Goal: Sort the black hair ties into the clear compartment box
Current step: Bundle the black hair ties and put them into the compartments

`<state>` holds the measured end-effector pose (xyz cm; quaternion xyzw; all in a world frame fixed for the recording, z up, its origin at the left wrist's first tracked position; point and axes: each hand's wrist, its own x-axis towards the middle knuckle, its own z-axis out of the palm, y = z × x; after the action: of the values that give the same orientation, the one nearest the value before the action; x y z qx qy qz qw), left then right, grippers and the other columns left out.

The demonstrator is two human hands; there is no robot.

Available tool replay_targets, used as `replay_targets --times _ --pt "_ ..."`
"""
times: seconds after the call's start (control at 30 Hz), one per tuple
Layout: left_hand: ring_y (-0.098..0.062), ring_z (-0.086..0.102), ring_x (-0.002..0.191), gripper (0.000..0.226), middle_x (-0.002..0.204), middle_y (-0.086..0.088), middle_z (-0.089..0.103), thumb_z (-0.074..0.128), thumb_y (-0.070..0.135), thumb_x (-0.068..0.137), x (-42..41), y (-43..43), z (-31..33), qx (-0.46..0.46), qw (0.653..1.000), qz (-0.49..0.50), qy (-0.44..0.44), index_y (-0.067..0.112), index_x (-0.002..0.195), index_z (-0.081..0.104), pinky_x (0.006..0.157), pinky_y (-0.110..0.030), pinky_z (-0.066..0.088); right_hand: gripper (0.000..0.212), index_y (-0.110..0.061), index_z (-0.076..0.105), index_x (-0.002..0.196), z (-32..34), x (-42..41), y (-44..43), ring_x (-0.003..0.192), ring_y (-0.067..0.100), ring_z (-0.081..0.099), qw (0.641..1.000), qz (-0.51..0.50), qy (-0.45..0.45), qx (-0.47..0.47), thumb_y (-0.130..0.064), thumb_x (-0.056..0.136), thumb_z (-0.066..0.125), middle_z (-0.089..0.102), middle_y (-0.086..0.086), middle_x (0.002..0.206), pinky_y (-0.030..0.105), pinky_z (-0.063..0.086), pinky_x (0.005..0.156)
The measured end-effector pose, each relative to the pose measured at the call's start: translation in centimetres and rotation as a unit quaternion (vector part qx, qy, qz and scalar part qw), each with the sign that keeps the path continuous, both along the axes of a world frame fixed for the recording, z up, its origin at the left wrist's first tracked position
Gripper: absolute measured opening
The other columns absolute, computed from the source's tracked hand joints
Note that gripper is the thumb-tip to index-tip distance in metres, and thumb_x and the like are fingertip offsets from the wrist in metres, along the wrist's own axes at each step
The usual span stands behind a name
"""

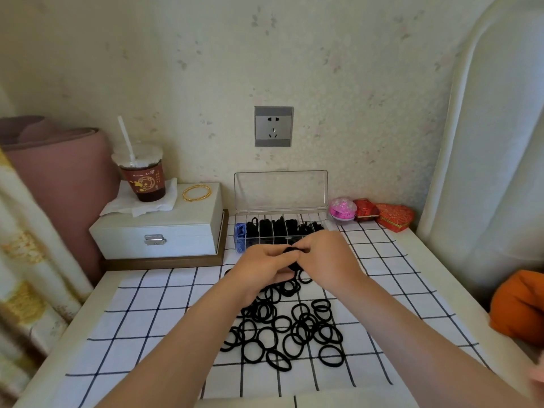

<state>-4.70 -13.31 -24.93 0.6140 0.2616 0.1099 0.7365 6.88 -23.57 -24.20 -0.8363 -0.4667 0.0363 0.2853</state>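
Observation:
A clear compartment box (281, 198) stands open against the wall, its lid upright; several of its slots hold black hair ties and the leftmost holds blue ones. A loose pile of black hair ties (290, 326) lies on the checked cloth in front of me. My left hand (260, 267) and my right hand (325, 260) meet just in front of the box, above the pile's far end. Both pinch a small bunch of black hair ties (291, 251) between their fingertips.
A white jewellery box (159, 231) at the left carries a cup with a straw (142, 178) and gold bangles (196, 192). A pink ball and red heart boxes (394, 216) sit at the back right. An orange cushion (519, 304) lies at the right edge.

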Motion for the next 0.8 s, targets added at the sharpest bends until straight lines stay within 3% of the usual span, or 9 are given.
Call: replay_targets --times 0.17,0.27,0.33,0.47,0.63,0.8 --pt "-0.014 0.070 0.099 0.023 0.109 -0.005 0.074 0.059 0.006 0.096 -0.3 0.4 -0.2 0.037 0.999 0.021 0.015 0.020 0.106 0.074 0.082 -0.025 0.058 0.020 -0.033 0.078 0.103 0.7 0.7 -0.6 0.057 0.007 0.062 0.990 0.047 0.130 0.006 -0.023 0.092 0.064 0.073 -0.010 0.070 0.022 0.047 0.054" --pt "-0.014 0.069 0.101 0.023 0.111 -0.004 0.073 0.059 0.008 0.096 -0.3 0.2 0.1 0.050 0.999 0.015 0.010 0.023 0.107 0.073 0.084 -0.026 0.058 0.026 -0.031 0.073 0.116 0.9 1.1 -0.9 0.074 0.002 0.067 0.978 0.044 0.201 0.036 -0.025 0.091 0.068 0.074 -0.007 0.099 0.018 0.051 0.058" --pt "-0.013 0.070 0.100 0.021 0.111 -0.005 0.072 0.062 0.009 0.095 -0.1 0.2 0.2 0.058 0.998 0.022 0.004 0.019 0.112 0.071 0.084 -0.026 0.058 0.036 -0.029 0.064 0.125 1.0 1.0 -1.1 0.081 0.010 0.068 0.939 0.026 0.339 0.050 -0.025 0.090 0.072 0.069 0.000 0.110 0.024 0.056 0.057" --pt "-0.015 0.073 0.094 0.019 0.105 -0.009 0.074 0.070 0.009 0.090 0.1 0.1 0.3 0.064 0.997 0.035 -0.005 0.009 0.109 0.070 0.079 -0.025 0.059 0.025 -0.006 0.073 0.108 1.4 1.6 -1.5 0.073 0.020 0.069 0.868 0.033 0.495 0.032 -0.023 0.089 0.073 0.074 0.011 0.101 0.034 0.060 0.066" --pt "-0.012 0.073 0.089 0.020 0.101 -0.006 0.074 0.073 0.010 0.087 0.6 0.1 0.5 0.094 0.995 0.037 -0.013 0.011 0.107 0.073 0.076 -0.025 0.060 0.032 0.003 0.069 0.112 1.4 2.7 -2.0 0.076 0.022 0.072 0.831 0.018 0.554 0.046 -0.017 0.087 0.074 0.073 0.021 0.100 0.031 0.060 0.067" --pt "-0.012 0.072 0.096 0.027 0.107 -0.004 0.073 0.070 0.010 0.090 2.7 0.0 1.3 0.114 0.993 0.002 -0.025 0.013 0.117 0.070 0.080 -0.025 0.059 0.025 -0.003 0.070 0.110 2.0 4.7 -2.5 0.083 0.024 0.076 0.845 0.003 0.531 0.064 -0.015 0.088 0.072 0.076 0.017 0.096 0.028 0.060 0.064"
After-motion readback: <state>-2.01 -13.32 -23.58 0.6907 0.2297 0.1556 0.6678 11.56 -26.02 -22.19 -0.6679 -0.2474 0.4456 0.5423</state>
